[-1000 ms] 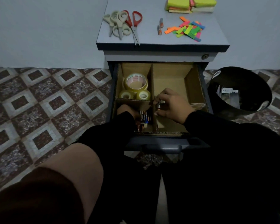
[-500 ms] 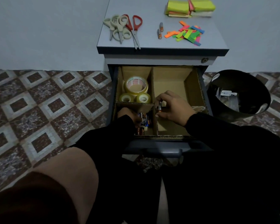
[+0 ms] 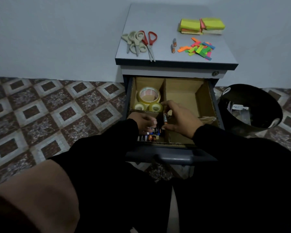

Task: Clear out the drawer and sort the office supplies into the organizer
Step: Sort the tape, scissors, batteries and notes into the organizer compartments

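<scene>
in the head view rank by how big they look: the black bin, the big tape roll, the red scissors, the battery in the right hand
Largest to smallest, as they look:
1. black bin
2. red scissors, though farther off, so unsure against the tape
3. big tape roll
4. battery, pinched upright by the right hand

One head-worn camera looks steeply down, close over the open drawer point(image 3: 171, 115), its dim corners perhaps unreadable.

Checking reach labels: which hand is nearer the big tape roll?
Right. The right hand has its fingers just beside the big tape roll, across the divider. The left hand is lower, in the battery compartment.
</scene>
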